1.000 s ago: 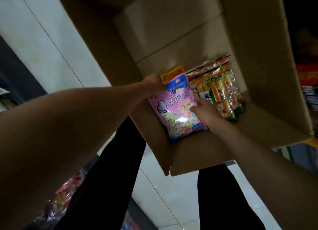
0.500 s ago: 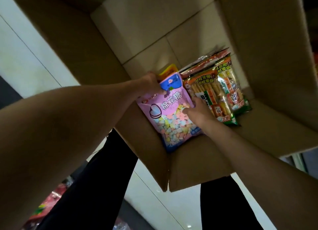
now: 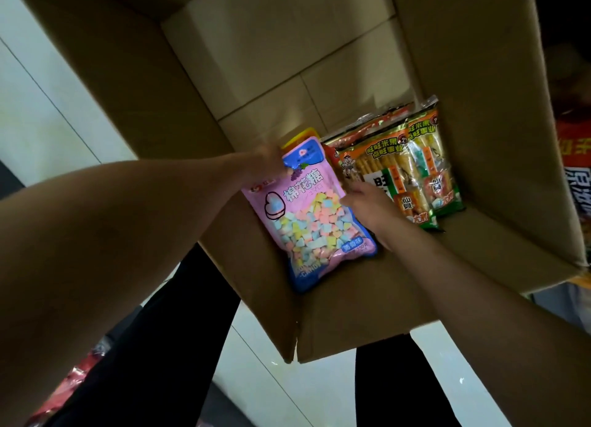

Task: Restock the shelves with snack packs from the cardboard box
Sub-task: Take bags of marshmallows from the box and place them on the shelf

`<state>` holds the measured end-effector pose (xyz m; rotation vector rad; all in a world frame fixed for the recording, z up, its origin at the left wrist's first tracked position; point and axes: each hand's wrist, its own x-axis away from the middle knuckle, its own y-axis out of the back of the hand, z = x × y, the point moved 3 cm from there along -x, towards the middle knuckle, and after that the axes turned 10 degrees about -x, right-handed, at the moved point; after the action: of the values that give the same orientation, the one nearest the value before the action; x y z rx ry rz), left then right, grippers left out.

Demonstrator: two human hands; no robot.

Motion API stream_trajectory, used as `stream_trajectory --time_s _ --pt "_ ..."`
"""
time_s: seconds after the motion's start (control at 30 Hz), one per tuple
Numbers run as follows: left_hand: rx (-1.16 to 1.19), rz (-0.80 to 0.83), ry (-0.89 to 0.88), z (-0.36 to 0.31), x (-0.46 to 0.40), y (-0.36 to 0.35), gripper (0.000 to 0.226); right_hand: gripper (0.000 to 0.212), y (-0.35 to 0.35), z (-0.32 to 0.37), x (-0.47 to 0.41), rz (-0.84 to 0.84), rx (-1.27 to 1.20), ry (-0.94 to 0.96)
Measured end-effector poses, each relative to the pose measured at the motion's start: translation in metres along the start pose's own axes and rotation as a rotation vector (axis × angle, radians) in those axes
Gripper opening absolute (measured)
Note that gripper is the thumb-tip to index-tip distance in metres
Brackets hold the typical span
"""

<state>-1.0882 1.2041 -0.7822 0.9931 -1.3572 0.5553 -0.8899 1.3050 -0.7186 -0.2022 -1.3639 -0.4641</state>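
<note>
Lifted slightly, glossy pink marshmallow pack (image 3: pixel 307 215), left hand (image 3: pixel 271 158) and right hand (image 3: pixel 364 203) gripping, corrugated cardboard box (image 3: pixel 335 314)

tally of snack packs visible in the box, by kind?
Pink marshmallow pack: 1, gripped at its top by the left hand, right hand at its side.
Blue pack behind it: 1.
Yellow pack, only its top edge showing: 1.
Rice cracker packs: at least 3, overlapping, so the exact count is unclear.
Total: at least 6 in the cardboard box.
</note>
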Motion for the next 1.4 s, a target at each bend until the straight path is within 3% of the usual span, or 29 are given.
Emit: stream_trajectory --time_s 0.13,0.4,0.63,0.7,0.93,1.2,1.4 --pt "-0.031 -0.061 -0.010 -0.005 0.013 -0.001 0.021 0.042 -0.008 -0.002 0.009 0.042 0.030 -0.031" --pt "-0.182 -0.219 -0.246 -0.026 0.097 0.047 0.021 0.039 0.003 0.014 0.062 0.022 0.016 0.001" --pt "-0.476 -0.412 -0.378 -0.057 0.216 0.130 0.020 0.070 0.037 0.080 0.154 -0.073 -0.012 0.133" --pt "-0.527 -0.460 -0.393 -0.062 0.259 0.159 0.020 0.069 0.050 0.105 0.191 -0.129 -0.011 0.213" --pt "-0.532 -0.630 -0.473 -0.064 0.428 0.250 0.022 0.026 0.073 0.191 0.364 -0.235 0.027 0.588" --pt "-0.516 -0.759 -0.627 -0.081 0.637 0.323 0.018 0.046 0.082 0.225 0.566 -0.391 -0.030 0.830" --pt "-0.587 -0.773 -0.817 -0.131 0.774 0.351 0.051 0.034 0.096 0.217 0.694 -0.508 -0.234 0.971"
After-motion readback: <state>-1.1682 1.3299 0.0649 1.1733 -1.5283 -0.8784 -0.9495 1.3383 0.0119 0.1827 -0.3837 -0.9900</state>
